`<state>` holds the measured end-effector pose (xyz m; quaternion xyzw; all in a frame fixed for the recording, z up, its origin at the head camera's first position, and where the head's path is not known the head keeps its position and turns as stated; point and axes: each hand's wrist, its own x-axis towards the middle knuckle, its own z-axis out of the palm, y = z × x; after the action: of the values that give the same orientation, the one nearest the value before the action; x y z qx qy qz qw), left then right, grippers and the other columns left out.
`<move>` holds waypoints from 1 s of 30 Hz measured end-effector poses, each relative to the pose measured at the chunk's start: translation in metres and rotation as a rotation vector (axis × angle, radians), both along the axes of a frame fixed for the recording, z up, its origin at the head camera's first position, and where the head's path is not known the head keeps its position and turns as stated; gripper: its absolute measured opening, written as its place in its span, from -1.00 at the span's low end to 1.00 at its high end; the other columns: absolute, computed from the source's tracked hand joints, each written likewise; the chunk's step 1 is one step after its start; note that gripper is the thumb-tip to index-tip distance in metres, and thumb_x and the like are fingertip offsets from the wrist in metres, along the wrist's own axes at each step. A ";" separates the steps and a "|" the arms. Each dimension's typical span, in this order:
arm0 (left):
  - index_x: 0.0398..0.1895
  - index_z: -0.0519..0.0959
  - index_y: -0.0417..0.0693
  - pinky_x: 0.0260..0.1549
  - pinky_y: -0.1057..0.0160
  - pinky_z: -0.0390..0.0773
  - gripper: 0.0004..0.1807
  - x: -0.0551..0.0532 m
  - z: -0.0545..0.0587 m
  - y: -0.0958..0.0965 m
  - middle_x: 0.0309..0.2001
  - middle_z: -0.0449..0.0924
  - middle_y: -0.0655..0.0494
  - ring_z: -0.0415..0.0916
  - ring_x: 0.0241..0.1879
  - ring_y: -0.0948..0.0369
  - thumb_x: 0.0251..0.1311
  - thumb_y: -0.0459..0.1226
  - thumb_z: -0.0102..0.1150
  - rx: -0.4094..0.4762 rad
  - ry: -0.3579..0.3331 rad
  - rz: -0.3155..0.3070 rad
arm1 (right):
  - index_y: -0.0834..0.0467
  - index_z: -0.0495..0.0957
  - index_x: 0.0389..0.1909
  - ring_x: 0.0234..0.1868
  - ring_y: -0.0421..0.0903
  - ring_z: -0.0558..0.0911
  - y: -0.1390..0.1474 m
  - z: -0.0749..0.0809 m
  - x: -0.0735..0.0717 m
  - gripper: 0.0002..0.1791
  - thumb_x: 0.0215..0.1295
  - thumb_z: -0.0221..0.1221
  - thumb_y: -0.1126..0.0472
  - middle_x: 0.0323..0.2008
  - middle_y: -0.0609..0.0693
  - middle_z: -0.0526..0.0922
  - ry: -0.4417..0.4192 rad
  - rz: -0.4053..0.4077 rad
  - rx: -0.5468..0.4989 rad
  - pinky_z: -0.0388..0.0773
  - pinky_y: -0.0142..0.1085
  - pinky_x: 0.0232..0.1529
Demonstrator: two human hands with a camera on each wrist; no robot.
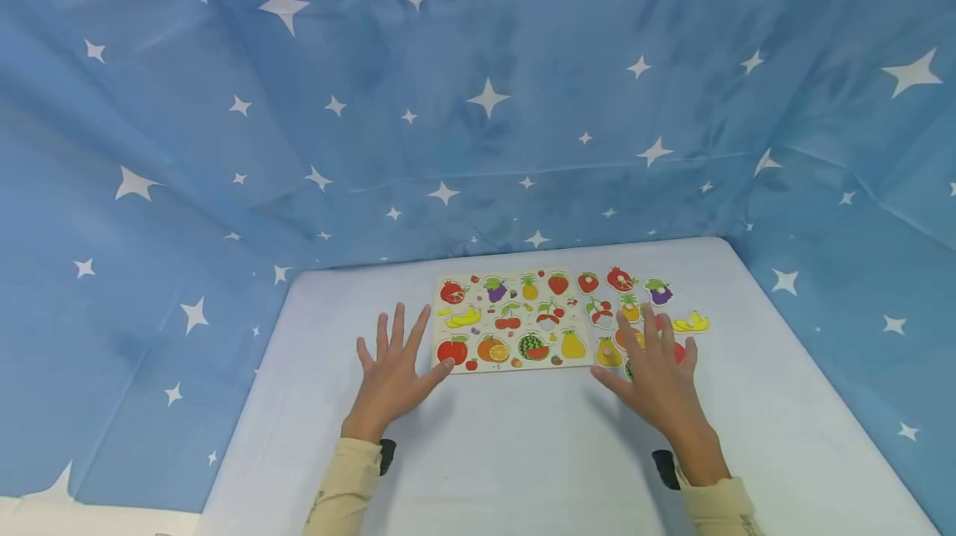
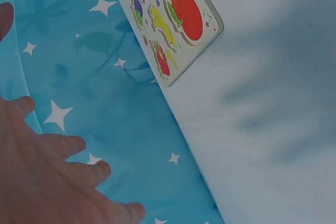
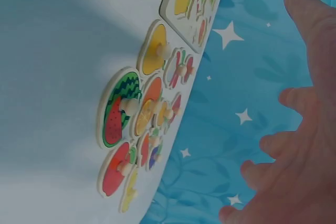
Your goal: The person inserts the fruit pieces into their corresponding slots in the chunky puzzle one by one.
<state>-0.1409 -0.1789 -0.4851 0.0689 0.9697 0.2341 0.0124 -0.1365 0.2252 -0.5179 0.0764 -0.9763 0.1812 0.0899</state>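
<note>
A fruit puzzle board (image 1: 515, 322) lies on the white table, printed with fruit pictures in rows. To its right is a cluster of loose wooden fruit pieces with round knobs, among them a pear piece (image 1: 608, 353), a banana piece (image 1: 691, 322) and a watermelon piece (image 3: 119, 107). My left hand (image 1: 392, 374) is spread with straight fingers beside the board's left edge, holding nothing. My right hand (image 1: 657, 374), also spread and holding nothing, hovers over the loose pieces and hides some of them. Shadows below suggest both hands are raised off the table.
A blue curtain with white stars (image 1: 485, 146) hangs behind and beside the table (image 1: 508, 453). Grape (image 1: 660, 293), pomegranate (image 1: 620, 280) and strawberry pieces (image 1: 587, 283) lie near the far edge. A dark band (image 1: 665, 470) sits at my right wrist.
</note>
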 end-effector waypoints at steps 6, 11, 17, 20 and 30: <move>0.78 -0.01 0.26 0.42 -0.59 -0.32 0.01 -0.013 0.001 -0.006 0.74 -0.24 -0.22 -0.32 0.67 -0.32 0.41 0.20 0.25 0.104 -0.021 -0.010 | 0.10 0.12 0.70 0.60 0.51 -0.07 0.002 -0.003 0.004 0.18 0.21 0.51 -0.22 0.65 0.43 -0.06 -0.002 -0.007 -0.011 -0.23 0.65 0.34; 0.75 0.09 0.37 0.45 -0.56 -0.18 -0.12 -0.031 0.002 -0.013 0.73 -0.17 -0.23 -0.20 0.65 -0.34 0.48 0.13 0.24 0.090 0.003 -0.011 | 0.12 0.10 0.71 0.60 0.52 -0.09 0.003 -0.003 0.006 0.19 0.21 0.52 -0.19 0.65 0.44 -0.08 -0.044 -0.023 -0.025 -0.27 0.65 0.35; 0.73 0.18 0.36 0.41 -0.62 -0.30 -0.19 -0.058 0.014 -0.019 0.72 -0.12 -0.24 -0.27 0.64 -0.37 0.49 0.12 0.23 0.025 0.054 -0.022 | 0.15 0.12 0.70 0.60 0.53 -0.09 0.004 -0.003 0.004 0.16 0.23 0.52 -0.16 0.65 0.44 -0.10 -0.053 -0.006 -0.046 -0.26 0.65 0.34; 0.73 0.19 0.34 0.42 -0.60 -0.25 -0.20 -0.073 0.020 -0.019 0.71 -0.10 -0.25 -0.22 0.64 -0.36 0.50 0.13 0.21 -0.012 0.059 -0.034 | 0.16 0.14 0.69 0.59 0.53 -0.08 0.005 -0.005 0.003 0.16 0.21 0.53 -0.15 0.64 0.45 -0.07 -0.042 -0.004 -0.055 -0.24 0.65 0.33; 0.71 0.25 0.27 0.40 -0.61 -0.39 -0.28 -0.109 0.010 -0.026 0.69 -0.05 -0.32 -0.39 0.65 -0.40 0.56 0.10 0.13 -0.113 0.022 -0.059 | 0.20 0.16 0.67 0.59 0.53 -0.08 0.004 -0.010 0.002 0.12 0.24 0.52 -0.13 0.64 0.45 -0.06 -0.059 0.012 -0.080 -0.25 0.63 0.35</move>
<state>-0.2500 -0.2046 -0.4748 0.0989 0.9790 0.1779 0.0124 -0.1344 0.2290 -0.5276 0.0731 -0.9701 0.2226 0.0633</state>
